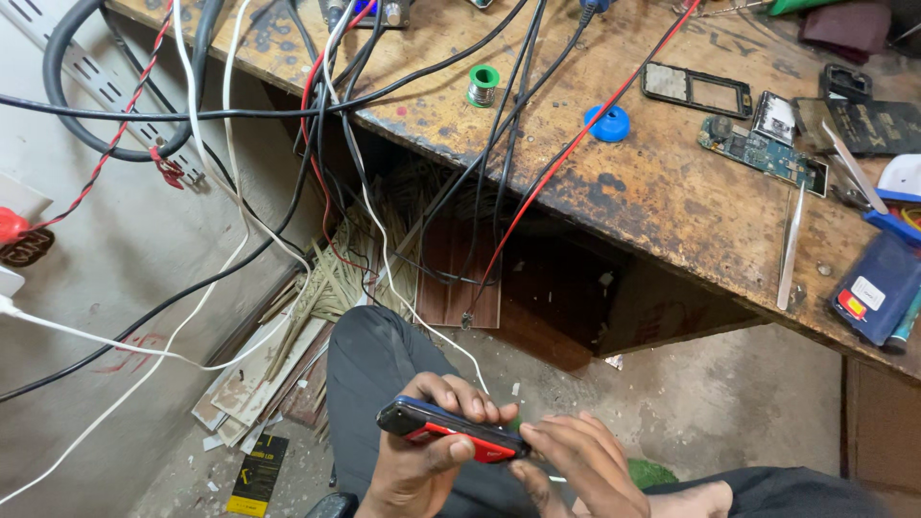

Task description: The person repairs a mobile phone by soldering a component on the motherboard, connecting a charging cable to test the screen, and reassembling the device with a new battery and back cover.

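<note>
Red-and-black phone sits low in my view, above my lap, well below the wooden bench. My left hand has its grip closed around the phone body. My right hand pinches the phone's right end with its fingertips.

small flat black-and-yellow package on floor, lower left | white and red-yellow labels on blue battery block, bench's right edge | bare silver screen module by circuit board
</note>
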